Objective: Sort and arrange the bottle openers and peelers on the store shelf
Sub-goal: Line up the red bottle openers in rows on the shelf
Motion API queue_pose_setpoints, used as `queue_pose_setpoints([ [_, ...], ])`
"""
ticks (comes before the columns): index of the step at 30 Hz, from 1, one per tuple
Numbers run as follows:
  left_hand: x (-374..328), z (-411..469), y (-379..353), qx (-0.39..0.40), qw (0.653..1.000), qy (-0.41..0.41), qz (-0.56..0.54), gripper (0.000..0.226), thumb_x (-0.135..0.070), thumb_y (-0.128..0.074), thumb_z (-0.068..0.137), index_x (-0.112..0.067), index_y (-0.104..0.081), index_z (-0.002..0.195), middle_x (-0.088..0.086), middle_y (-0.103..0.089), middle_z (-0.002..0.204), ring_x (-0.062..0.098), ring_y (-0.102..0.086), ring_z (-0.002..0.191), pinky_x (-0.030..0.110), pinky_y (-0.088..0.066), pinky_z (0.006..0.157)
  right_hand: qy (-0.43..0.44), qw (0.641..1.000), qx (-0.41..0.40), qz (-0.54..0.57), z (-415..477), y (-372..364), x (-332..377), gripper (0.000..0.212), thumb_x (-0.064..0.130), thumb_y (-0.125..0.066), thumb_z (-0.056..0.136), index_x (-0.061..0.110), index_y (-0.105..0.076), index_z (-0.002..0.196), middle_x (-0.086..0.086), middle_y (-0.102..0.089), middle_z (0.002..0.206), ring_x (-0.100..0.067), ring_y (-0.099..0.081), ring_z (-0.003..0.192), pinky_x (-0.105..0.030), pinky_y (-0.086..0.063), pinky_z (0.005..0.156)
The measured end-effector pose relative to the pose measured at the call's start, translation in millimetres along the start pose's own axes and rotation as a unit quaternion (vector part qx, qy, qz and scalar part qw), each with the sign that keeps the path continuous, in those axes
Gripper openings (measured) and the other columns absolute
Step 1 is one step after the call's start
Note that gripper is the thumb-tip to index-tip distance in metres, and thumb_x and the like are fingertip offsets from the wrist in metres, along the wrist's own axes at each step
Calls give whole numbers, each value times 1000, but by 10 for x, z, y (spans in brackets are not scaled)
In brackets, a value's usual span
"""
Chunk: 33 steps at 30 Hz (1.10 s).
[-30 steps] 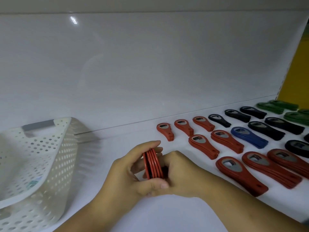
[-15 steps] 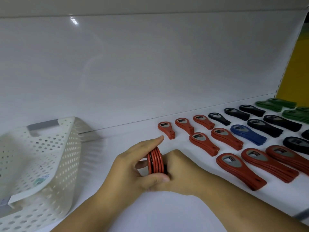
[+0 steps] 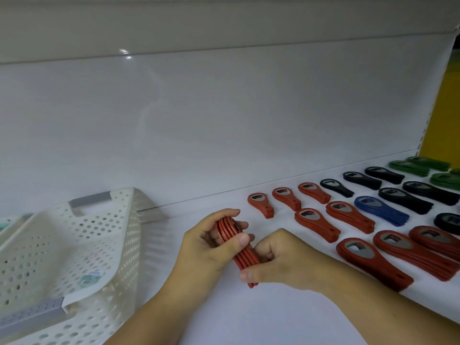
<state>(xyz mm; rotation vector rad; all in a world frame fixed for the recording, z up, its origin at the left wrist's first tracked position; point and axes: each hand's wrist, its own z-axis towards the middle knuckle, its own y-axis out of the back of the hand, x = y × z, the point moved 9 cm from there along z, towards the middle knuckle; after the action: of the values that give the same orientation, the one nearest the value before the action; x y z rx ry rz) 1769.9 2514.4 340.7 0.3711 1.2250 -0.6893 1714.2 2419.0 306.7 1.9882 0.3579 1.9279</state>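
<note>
A stack of several red bottle openers (image 3: 242, 255) stands on edge just above the white shelf (image 3: 249, 319), held between both hands. My left hand (image 3: 206, 247) grips the rounded top end, thumb across the front. My right hand (image 3: 281, 260) curls round the handle end from the right. To the right, red bottle openers (image 3: 316, 224) lie in stacked rows, with a blue stack (image 3: 380, 211), black stacks (image 3: 403, 200) and green stacks (image 3: 410, 166) further right.
A white perforated plastic basket (image 3: 74, 245) with grey handles sits tilted at the left on the shelf. The white back panel (image 3: 224, 120) rises behind. A yellow surface (image 3: 448, 108) shows past the shelf's right end.
The red stack has tilted so its long side shows, and my right hand has slid down toward its handle end. The view has shifted slightly.
</note>
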Motion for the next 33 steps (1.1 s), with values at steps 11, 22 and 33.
queue_pose_setpoints([
  [11, -62, -45, -73, 9, 1000, -23, -6, 45, -33, -83, 47, -31, -74, 91, 10, -72, 91, 34, -68, 92, 44, -57, 81, -46, 998, 22, -24, -191, 72, 145, 52, 49, -80, 58, 7, -74, 88, -16, -68, 86, -14, -59, 79, -36, -51, 80],
  [22, -81, -134, -216, 36, 998, -44, -37, 37, -8, -79, 60, -20, -73, 95, 9, -71, 95, 31, -71, 89, 33, -57, 72, -80, 995, -11, -50, -352, 154, 138, 26, 40, -81, 58, 17, -73, 66, 1, -65, 69, -12, -61, 73, -39, -52, 85],
  [33, 276, -31, 89, -5, 983, 133, 123, 14, -18, -59, 91, -22, -62, 104, 4, -73, 93, 15, -68, 89, 29, -50, 86, -268, 915, -147, -263, -266, 944, -128, 40, 39, -83, 61, 15, -54, 74, 5, -55, 71, -9, -54, 65, -20, -38, 50],
])
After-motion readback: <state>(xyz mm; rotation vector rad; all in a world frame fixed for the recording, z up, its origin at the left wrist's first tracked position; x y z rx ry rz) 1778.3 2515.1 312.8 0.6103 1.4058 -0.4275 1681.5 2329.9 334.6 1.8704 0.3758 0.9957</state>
